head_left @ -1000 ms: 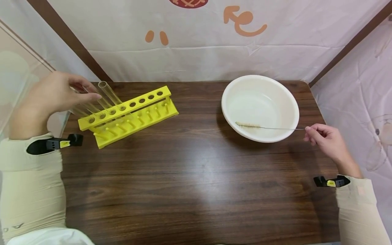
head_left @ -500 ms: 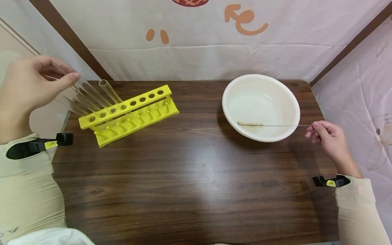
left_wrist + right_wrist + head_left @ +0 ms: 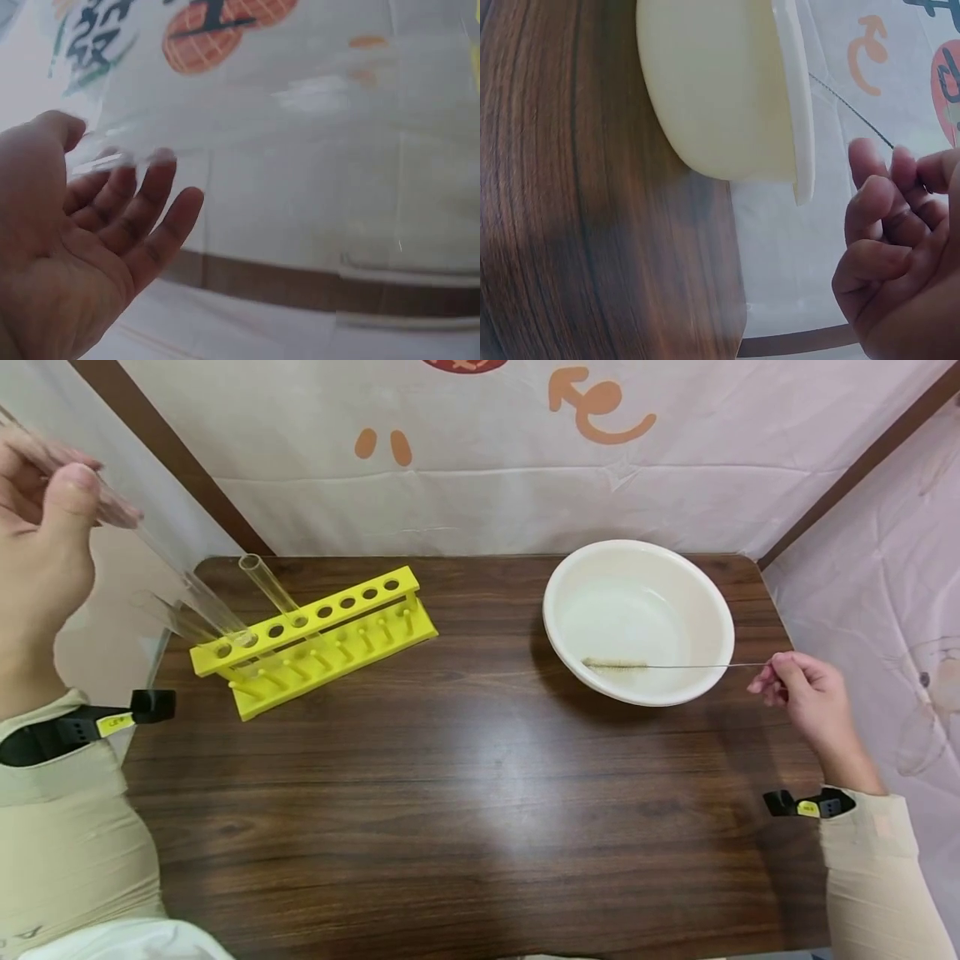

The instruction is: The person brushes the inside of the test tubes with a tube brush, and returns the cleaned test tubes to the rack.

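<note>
Head: my left hand (image 3: 37,539) grips tube (image 3: 112,503) left of rack (image 3: 322,643), long axis slanting down rightward. Brush (image 3: 615,665) well right of tube, pinched in right hand (image 3: 806,693), level across basin (image 3: 550,610), tip pointing left. Left wrist: fingers half curled, tube blurred. Right wrist: fingertips closed on brush.

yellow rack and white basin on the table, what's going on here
A person's left hand holds a glass test tube up off the yellow rack, where three more tubes sit. The right hand pinches a bristle brush by its wire, bristle end over the white basin. The brush and the held tube are far apart.
</note>
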